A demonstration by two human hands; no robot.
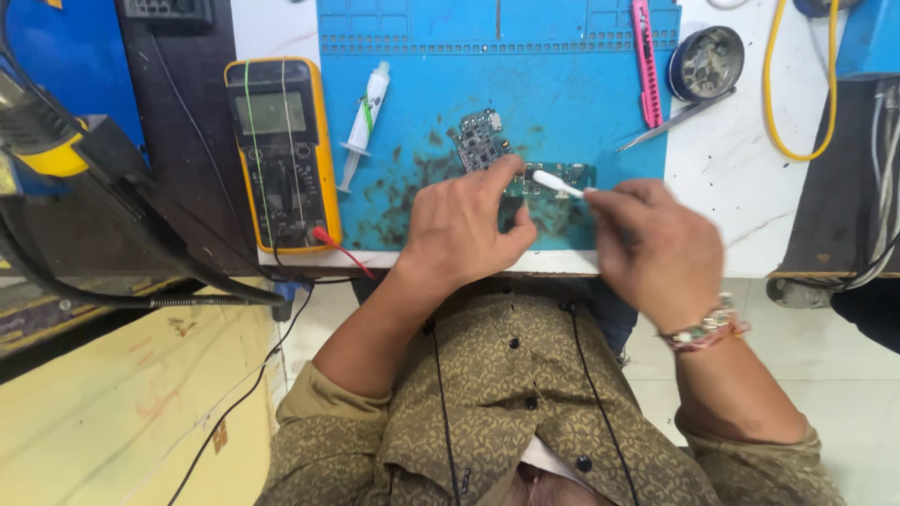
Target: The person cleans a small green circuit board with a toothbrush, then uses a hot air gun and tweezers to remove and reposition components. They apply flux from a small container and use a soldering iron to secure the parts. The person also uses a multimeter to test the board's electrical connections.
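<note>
My left hand point(464, 230) presses down on a small green circuit board point(561, 178) that lies on the stained blue work mat point(525, 89). Its fingers cover the board's left part. My right hand point(652, 248) holds a white brush point(555, 183), whose head rests on the board. A second, darker circuit board point(481, 141) lies just beyond my left hand's fingertips.
A yellow multimeter point(281, 150) with a red probe lead stands at the left of the mat, next to a white syringe point(366, 122). A pink knife point(645, 61), metal tweezers point(675, 120), a round tin point(708, 64) and a yellow cable point(778, 84) lie at the right.
</note>
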